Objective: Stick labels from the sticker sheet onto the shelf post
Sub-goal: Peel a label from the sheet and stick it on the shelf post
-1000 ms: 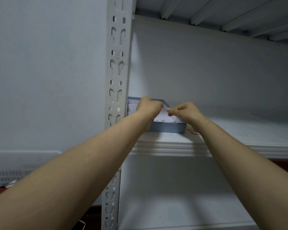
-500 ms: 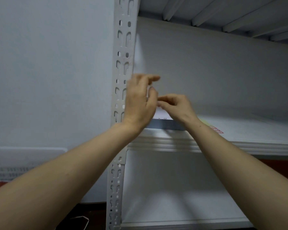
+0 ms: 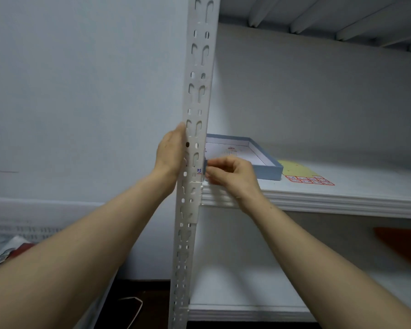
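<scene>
The white perforated shelf post [image 3: 196, 96] runs upright through the middle of the view. My left hand [image 3: 170, 154] rests flat against the post's left side, fingers straight and partly hidden behind it. My right hand [image 3: 230, 173] pinches a small label [image 3: 201, 170] with blue writing at the post's right edge, just above the shelf. The yellow sticker sheet [image 3: 297, 169] with red-bordered labels lies on the shelf to the right.
A shallow blue-grey box [image 3: 268, 168] stands on the white shelf board [image 3: 342, 198] behind my right hand. Another shelf sits above and one below. Left of the post is a bare wall, with a white crate [image 3: 22, 222] low down.
Both hands moved from the box to the post. My left hand went to the post's left side and my right hand carried a label to its right edge. The camera shifted left.
</scene>
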### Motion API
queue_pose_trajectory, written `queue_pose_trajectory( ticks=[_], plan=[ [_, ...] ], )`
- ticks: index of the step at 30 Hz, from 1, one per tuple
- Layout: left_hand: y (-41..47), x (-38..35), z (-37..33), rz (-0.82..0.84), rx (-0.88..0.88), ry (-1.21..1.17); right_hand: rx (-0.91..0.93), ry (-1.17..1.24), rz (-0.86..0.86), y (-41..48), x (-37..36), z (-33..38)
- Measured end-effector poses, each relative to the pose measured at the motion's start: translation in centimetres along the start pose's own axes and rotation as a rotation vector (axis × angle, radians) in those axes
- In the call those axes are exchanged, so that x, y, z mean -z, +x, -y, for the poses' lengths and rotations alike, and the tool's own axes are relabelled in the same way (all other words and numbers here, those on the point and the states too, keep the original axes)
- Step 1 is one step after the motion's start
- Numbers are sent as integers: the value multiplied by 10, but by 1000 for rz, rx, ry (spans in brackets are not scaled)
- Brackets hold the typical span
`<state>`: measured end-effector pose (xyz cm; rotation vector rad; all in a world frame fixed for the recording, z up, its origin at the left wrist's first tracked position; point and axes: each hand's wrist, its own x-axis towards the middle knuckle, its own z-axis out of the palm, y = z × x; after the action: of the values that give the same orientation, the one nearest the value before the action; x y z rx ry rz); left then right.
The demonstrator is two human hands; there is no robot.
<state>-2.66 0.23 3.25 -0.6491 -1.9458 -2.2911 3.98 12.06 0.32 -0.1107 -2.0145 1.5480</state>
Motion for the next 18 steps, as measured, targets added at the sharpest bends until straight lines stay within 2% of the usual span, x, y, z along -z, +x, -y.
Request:
queue_pose_trajectory(
  ticks=[4,9,14,18],
  plan=[
    [4,1,14,90,-39,-1,66,-156,-77,-7,-7,-5],
    [4,1,25,134,-31,-1,115,-263,-35,-11,-20,-3],
    [4,4,30,157,-51,-42,55,-186,-19,-4,-23,-3],
    [5,3,35,135,-58,-78,-132,57,-3,2,-25,7]
  ],
)
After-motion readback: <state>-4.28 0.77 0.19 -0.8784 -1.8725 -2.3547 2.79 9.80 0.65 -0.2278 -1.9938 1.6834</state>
